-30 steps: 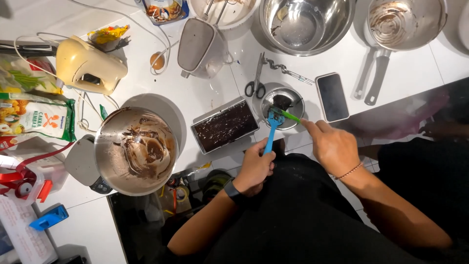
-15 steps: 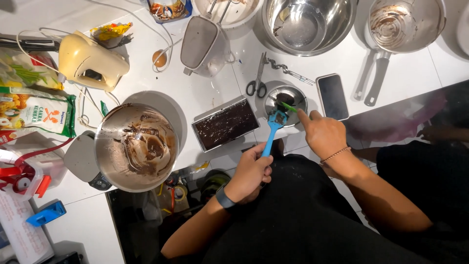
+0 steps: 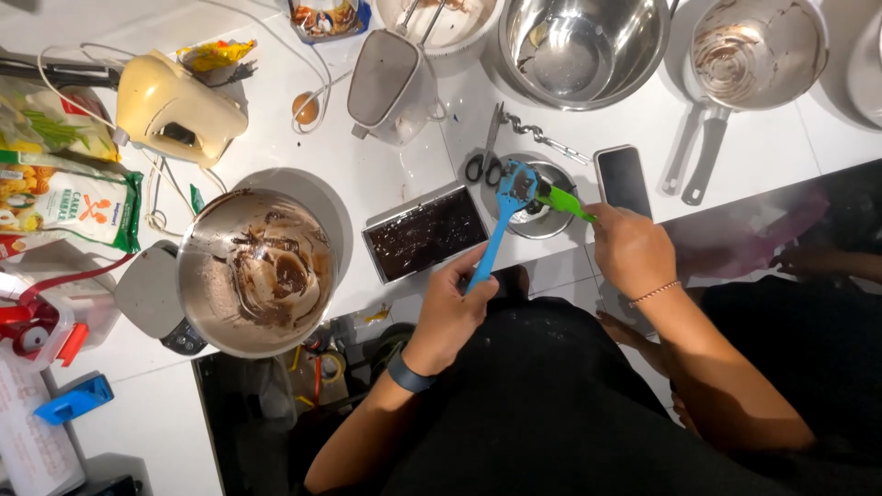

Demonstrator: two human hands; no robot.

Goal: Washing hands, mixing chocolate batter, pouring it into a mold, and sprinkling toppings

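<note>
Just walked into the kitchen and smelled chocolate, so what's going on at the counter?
A person stands at a white counter. Their left hand holds a blue spatula, and their right hand holds a green utensil; the two tips meet over a small metal bowl. Beside it lies a rectangular pan of dark batter. A chocolate-smeared mixing bowl sits to the left, near a cream hand mixer.

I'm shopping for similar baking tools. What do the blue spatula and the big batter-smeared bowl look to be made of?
The blue spatula, held in the left hand, looks like matte silicone or plastic: even colour, no glare. The large batter-smeared mixing bowl looks like polished stainless steel: its silver rim and walls reflect light.
</note>
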